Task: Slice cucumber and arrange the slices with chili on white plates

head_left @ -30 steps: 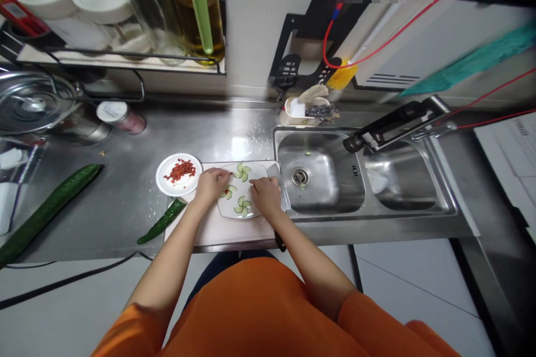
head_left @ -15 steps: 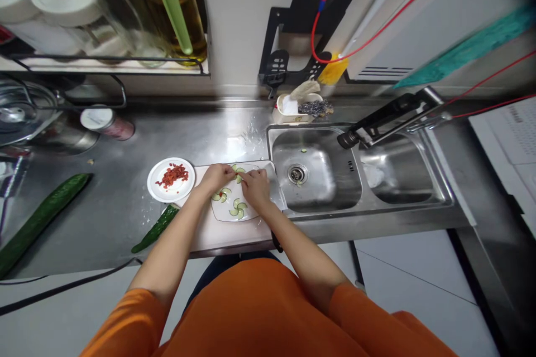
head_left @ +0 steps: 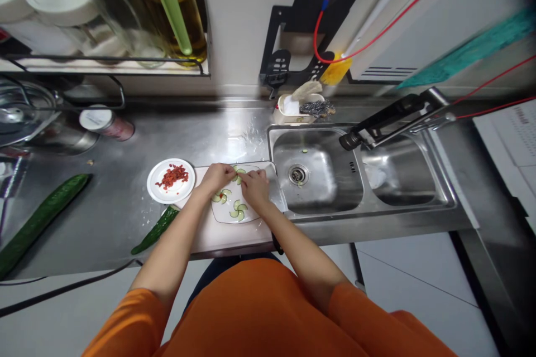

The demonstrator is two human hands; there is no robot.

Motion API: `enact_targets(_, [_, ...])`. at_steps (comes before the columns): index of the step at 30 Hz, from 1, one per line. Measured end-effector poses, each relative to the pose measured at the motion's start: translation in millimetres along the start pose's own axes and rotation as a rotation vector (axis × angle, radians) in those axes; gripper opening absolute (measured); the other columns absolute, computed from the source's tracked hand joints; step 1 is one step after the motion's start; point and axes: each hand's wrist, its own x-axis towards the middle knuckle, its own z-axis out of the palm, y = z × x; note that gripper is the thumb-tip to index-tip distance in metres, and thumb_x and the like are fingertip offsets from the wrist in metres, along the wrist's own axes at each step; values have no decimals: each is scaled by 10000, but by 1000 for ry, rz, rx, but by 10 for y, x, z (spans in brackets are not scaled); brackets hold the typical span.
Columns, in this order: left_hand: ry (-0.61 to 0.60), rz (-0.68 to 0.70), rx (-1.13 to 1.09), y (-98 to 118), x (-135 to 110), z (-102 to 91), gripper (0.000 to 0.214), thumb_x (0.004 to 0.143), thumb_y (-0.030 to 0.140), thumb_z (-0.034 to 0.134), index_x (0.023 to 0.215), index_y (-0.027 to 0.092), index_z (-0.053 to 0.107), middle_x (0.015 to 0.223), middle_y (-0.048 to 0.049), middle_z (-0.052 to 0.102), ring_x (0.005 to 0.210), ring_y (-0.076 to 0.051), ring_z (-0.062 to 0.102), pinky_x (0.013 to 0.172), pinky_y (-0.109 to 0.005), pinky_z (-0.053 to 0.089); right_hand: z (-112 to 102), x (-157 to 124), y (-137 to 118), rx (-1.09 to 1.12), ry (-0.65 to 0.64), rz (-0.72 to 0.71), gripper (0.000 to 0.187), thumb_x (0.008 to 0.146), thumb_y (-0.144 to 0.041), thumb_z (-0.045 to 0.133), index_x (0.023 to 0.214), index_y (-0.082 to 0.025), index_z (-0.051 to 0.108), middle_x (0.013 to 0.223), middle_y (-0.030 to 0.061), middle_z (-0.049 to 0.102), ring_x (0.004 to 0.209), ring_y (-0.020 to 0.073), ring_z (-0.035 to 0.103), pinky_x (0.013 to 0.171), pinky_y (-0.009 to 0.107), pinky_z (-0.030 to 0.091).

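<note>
A white plate (head_left: 219,215) lies on a pale cutting board (head_left: 226,237) and carries three pinwheels made of cucumber slices (head_left: 238,210). My left hand (head_left: 215,177) and my right hand (head_left: 254,189) meet over the plate's far end. Their fingertips are pinched together at the farthest pinwheel (head_left: 239,174). What they pinch is too small to make out. A small round plate of chopped red bits (head_left: 171,180) stands just left of my left hand.
A cut cucumber piece (head_left: 156,230) lies at the board's left edge, and a whole cucumber (head_left: 39,217) lies far left. A knife blade (head_left: 277,191) rests on the board's right side. Right of it are a double sink (head_left: 322,195) and a black faucet (head_left: 389,117). A bottle rack hangs behind.
Both hands moved from the middle of the plate to its far end, and their fingertips came together at the farthest pinwheel. The view shifted slightly.
</note>
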Motion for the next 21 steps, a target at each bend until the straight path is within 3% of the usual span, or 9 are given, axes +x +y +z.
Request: enact_targets(21, [55, 9, -71, -14, -78, -53, 278, 712, 344, 526, 782, 159, 723, 692, -5, 686, 705, -155, 585, 658, -230, 404, -83, -34, -45, -6, -11, 17, 329, 909, -278, 427, 1180, -329, 607, 1087, 44, 613, 1043, 251, 363, 744, 340, 349])
